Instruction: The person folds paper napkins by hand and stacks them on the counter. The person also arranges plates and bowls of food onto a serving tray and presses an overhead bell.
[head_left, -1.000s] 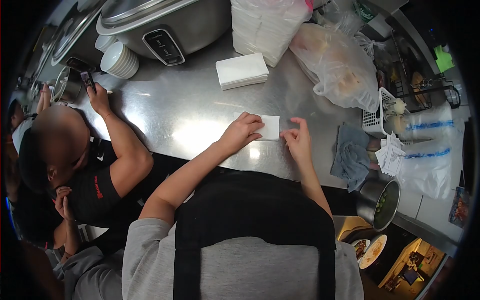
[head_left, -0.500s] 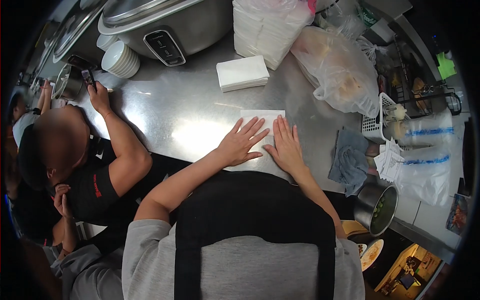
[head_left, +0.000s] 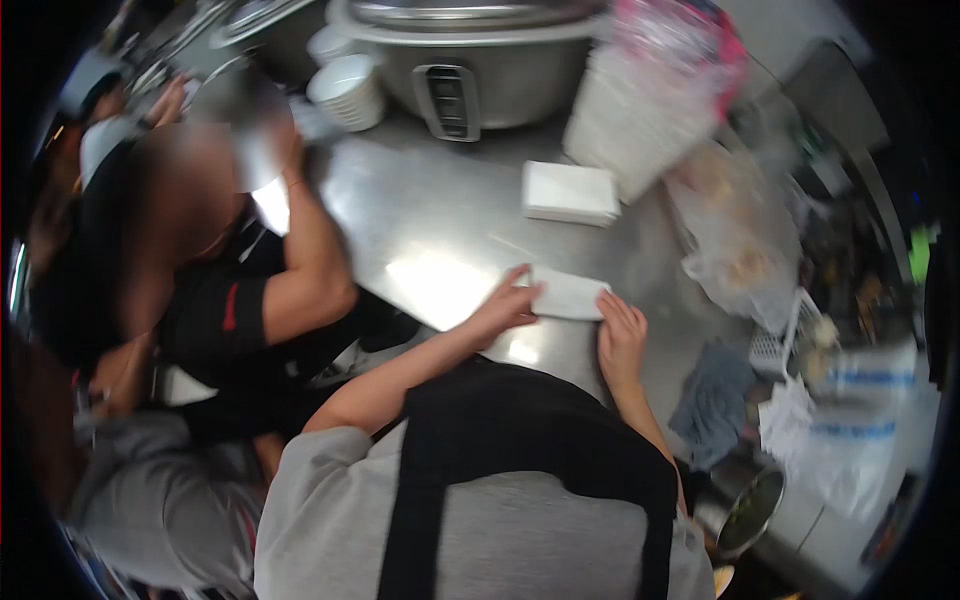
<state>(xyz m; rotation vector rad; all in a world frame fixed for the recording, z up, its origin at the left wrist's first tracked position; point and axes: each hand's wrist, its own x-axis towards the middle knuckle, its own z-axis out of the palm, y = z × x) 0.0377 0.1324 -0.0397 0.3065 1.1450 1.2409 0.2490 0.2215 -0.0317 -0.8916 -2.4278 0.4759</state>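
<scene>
A white folded napkin [head_left: 568, 292] is held between my two hands over the steel counter [head_left: 450, 220]. My left hand [head_left: 508, 303] grips its left end, with the fingers bent around the edge. At the right end, the fingertips of my right hand [head_left: 621, 335] are closed on the napkin. Just beyond it lies a neat stack of white napkins [head_left: 570, 193], touched by neither hand. Behind that stack stands a large plastic pack of white napkins [head_left: 640, 110].
A large steel cooker [head_left: 490, 75] and stacked white bowls [head_left: 346, 94] stand at the back. On the right are a plastic bag [head_left: 735, 235], a blue-grey cloth [head_left: 713, 400], a white basket [head_left: 790, 335] and a metal pot [head_left: 750, 510]. A person [head_left: 300, 250] leans at the left.
My hands lay flat on the napkin before; now they hold it by its ends, and it appears as a narrower strip. The whole view has shifted and turned.
</scene>
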